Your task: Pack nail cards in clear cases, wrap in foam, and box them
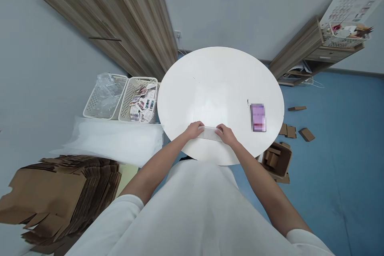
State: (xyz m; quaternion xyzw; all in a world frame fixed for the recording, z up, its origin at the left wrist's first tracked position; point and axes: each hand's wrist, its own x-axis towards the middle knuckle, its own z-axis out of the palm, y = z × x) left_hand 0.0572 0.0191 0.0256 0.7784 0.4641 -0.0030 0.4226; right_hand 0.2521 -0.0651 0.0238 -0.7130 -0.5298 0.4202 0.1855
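Note:
Both hands are at the near side of a round white table (222,72). Between them lies a translucent white sheet (210,133), narrow and seemingly folded or rolled; its exact kind is hard to make out. My left hand (194,130) has its fingers closed on the left end. At the right end, my right hand (226,133) grips the sheet with bent fingers. To the right on the tabletop lies a purple rectangular item (258,117), its face blurred out.
Two white baskets stand left: one with clear plastic bags (106,94), one with printed packets (144,102). Nearer are white sheets (117,138) and stacked flat cardboard (54,192). A bin of small brown boxes (280,162) sits right, with more boxes (306,134) on the blue floor.

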